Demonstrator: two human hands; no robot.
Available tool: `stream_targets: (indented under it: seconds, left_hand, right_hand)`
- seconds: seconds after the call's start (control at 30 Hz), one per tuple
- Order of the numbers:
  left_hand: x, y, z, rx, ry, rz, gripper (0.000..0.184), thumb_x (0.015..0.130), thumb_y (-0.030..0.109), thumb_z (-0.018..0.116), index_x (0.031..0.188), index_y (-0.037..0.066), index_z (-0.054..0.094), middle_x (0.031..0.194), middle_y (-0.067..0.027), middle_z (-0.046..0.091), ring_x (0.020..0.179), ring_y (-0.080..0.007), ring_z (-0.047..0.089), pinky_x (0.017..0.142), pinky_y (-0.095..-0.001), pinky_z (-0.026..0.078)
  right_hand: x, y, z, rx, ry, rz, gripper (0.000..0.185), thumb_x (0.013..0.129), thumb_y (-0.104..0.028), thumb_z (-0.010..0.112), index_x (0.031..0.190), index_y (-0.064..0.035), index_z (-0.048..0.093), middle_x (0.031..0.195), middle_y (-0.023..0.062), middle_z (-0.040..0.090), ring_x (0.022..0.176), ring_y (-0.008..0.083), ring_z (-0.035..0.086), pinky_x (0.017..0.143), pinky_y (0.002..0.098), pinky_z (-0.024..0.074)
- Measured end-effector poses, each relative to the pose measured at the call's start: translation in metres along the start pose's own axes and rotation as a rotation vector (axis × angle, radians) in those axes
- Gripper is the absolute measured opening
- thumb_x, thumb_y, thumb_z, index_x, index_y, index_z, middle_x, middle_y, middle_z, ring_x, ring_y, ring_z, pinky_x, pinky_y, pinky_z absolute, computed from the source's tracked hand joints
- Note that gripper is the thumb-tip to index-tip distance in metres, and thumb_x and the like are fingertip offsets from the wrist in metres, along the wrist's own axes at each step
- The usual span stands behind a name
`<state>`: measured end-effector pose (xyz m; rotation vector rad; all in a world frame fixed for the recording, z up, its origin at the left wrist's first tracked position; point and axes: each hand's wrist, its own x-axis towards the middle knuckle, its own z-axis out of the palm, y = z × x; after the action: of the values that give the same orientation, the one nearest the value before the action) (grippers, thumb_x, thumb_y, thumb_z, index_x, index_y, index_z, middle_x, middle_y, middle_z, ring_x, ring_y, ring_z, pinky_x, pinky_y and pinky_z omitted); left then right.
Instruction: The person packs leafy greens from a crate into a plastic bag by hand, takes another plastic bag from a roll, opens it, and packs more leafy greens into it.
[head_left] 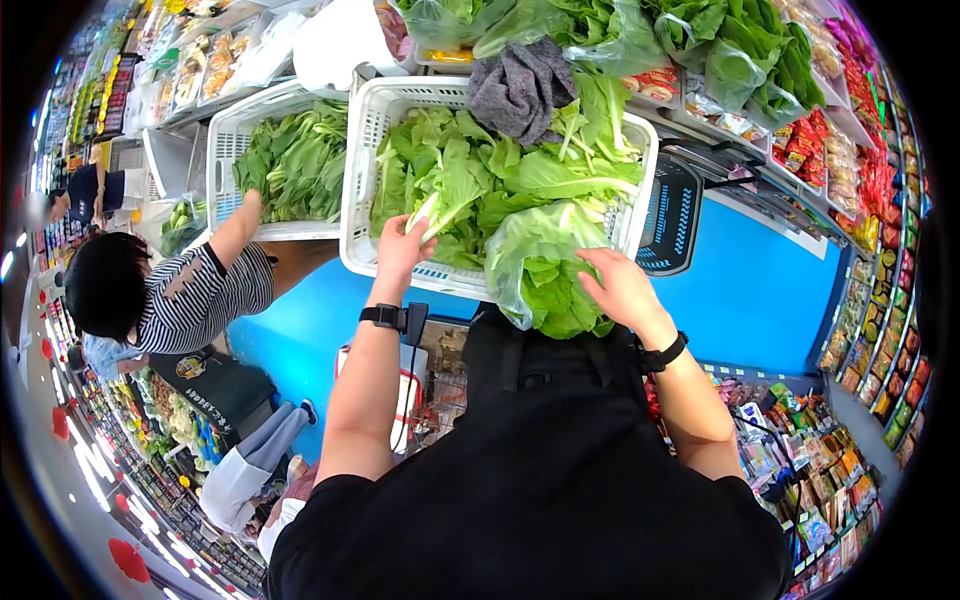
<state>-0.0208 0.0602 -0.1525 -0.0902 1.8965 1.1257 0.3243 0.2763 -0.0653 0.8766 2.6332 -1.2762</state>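
Observation:
My left hand (402, 248) is closed around the pale stem end of a leafy green (455, 190) at the front left of a white plastic basket (352, 215). Loose green leaves fill this basket. A clear plastic bag (508, 262) with leafy greens (560, 295) inside rests at the basket's front edge, bulging over it towards my body. Against the bag's right side lies my right hand (622, 288), its fingers stretched and apart, touching the bag or the leaves. A crumpled dark grey cloth (522, 90) is on the leaves at the back.
Left of my basket stands another white basket (222, 165) of dark greens (295, 160). A person in a striped top (205, 300) reaches over it. Bagged greens (740, 60) sit behind. A black crate (668, 215) is at the right, above blue flooring (770, 290). Packaged-food shelves surround us.

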Motion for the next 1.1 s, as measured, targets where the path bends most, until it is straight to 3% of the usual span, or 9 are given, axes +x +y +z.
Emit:
stream_targets:
  seconds: [0.1,0.17,0.3,0.37,0.47,0.5,0.6,0.83,1.1]
  left_hand:
    - [-0.014,-0.008,0.001,0.311,0.205,0.247,0.065,0.096,0.019,0.083,0.149,0.0,0.05,0.117,-0.0175,0.073,0.09,-0.0266,0.077,0.077,-0.0376,0.062]
    - [-0.026,-0.003,0.003,0.651,0.232,0.546,0.072,0.09,0.019,0.086,0.15,0.001,0.052,0.117,-0.0262,0.075,0.095,-0.0376,0.077,0.083,-0.0463,0.061]
    - [-0.017,-0.013,0.001,0.816,0.314,0.687,0.051,0.094,0.026,0.083,0.138,0.002,0.069,0.107,-0.0226,0.079,0.088,-0.0326,0.077,0.082,-0.0431,0.06]
    - [-0.035,0.015,0.004,0.722,0.302,0.594,0.044,0.097,0.03,0.078,0.13,0.002,0.072,0.106,-0.0232,0.077,0.097,-0.0392,0.074,0.086,-0.0469,0.059]
    - [-0.048,0.036,-0.01,0.547,0.426,0.458,0.041,0.103,0.033,0.075,0.129,0.003,0.073,0.087,-0.0124,0.075,0.076,-0.0191,0.07,0.07,-0.0361,0.056]
    - [-0.045,0.035,-0.021,0.545,0.43,0.459,0.041,0.103,0.033,0.075,0.129,0.003,0.073,0.087,-0.0124,0.075,0.076,-0.0191,0.07,0.07,-0.0361,0.056]
    - [-0.043,0.035,-0.043,-0.244,0.267,0.33,0.031,0.11,0.035,0.066,0.116,0.006,0.072,0.084,-0.0006,0.069,0.069,-0.0065,0.058,0.061,-0.026,0.048]
    - [-0.08,0.052,-0.047,-0.762,0.037,0.101,0.048,0.11,0.056,0.059,0.119,0.009,0.066,0.078,0.0,0.059,0.067,-0.0098,0.051,0.062,-0.0266,0.046]
    - [-0.081,0.041,-0.043,-0.764,-0.067,0.056,0.053,0.111,0.063,0.053,0.12,0.012,0.063,0.08,-0.0005,0.058,0.066,-0.0096,0.05,0.061,-0.0278,0.044]
  right_hand:
    - [-0.003,0.003,-0.001,-0.004,-0.002,-0.006,0.037,0.101,-0.019,0.07,0.134,-0.0032,0.069,0.124,0.0205,0.074,0.118,0.0415,0.068,0.102,0.0478,0.0558]
    - [-0.003,0.005,-0.002,-0.013,-0.006,-0.016,0.037,0.101,-0.019,0.069,0.134,-0.0032,0.069,0.124,0.0203,0.074,0.118,0.0413,0.068,0.102,0.0478,0.0559]
    - [-0.005,0.005,-0.007,-0.021,-0.023,-0.035,0.036,0.101,-0.019,0.069,0.134,-0.0038,0.069,0.124,0.0195,0.073,0.118,0.041,0.068,0.101,0.0479,0.0562]
    - [-0.006,0.006,-0.01,-0.022,-0.016,-0.047,0.036,0.101,-0.019,0.069,0.134,-0.004,0.069,0.124,0.0193,0.073,0.118,0.0409,0.068,0.101,0.048,0.0563]
    - [-0.006,0.007,-0.011,-0.037,-0.019,-0.059,0.036,0.101,-0.02,0.069,0.134,-0.0042,0.069,0.123,0.0193,0.073,0.118,0.0408,0.068,0.101,0.0481,0.0563]
    - [-0.007,0.008,-0.011,-0.036,-0.015,-0.061,0.036,0.101,-0.02,0.069,0.134,-0.0041,0.069,0.123,0.0192,0.073,0.118,0.0409,0.068,0.101,0.0482,0.0563]
    - [-0.007,0.008,-0.011,-0.034,-0.015,-0.065,0.037,0.101,-0.02,0.069,0.134,-0.004,0.069,0.123,0.0191,0.073,0.117,0.041,0.068,0.101,0.0484,0.0563]
    - [-0.01,0.002,-0.006,-0.024,-0.038,-0.059,0.037,0.1,-0.018,0.07,0.133,-0.0038,0.07,0.124,0.0202,0.074,0.118,0.042,0.068,0.101,0.0475,0.0562]
    - [-0.012,0.001,-0.004,-0.035,-0.032,-0.079,0.037,0.1,-0.019,0.07,0.133,-0.0035,0.07,0.123,0.0206,0.074,0.117,0.0421,0.068,0.101,0.0481,0.0562]
